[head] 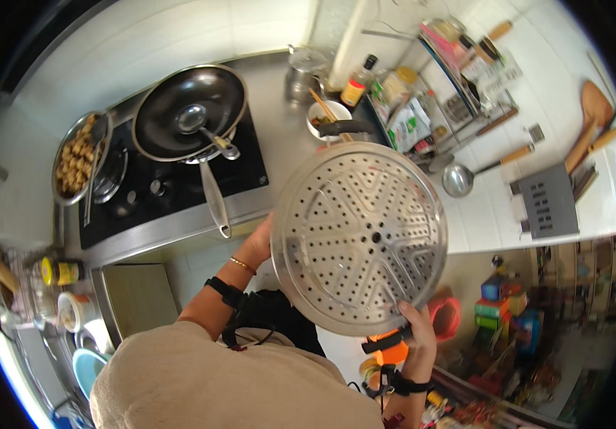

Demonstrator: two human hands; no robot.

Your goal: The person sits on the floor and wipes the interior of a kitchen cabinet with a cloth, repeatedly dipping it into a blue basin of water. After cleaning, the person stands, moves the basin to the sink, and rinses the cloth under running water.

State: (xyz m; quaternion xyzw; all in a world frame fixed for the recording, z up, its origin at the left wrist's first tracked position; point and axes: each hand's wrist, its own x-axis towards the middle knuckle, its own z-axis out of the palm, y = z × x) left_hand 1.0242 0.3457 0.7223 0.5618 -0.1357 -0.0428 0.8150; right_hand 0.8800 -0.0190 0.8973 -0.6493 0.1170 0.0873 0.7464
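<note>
A round perforated metal steamer tray [350,241] is held up in front of me, its holed face towards the camera. My right hand [418,322] grips its lower right edge, the thumb on the rim. My left hand [263,238] is at its left edge, with the fingers hidden behind the metal. A black handle [345,127] shows just beyond the tray's top edge; what it belongs to is hidden. Left of the tray, a dark wok [152,123] with a metal ladle [192,119] in it rests on the black stove [243,171].
A bowl of brown food pieces [74,166] stands at the stove's left side. Behind the tray are a white bowl with chopsticks [340,111], a sauce bottle [357,83] and a metal pot [302,75]. Ladles and a slotted holder [546,204] hang on the tiled wall at right.
</note>
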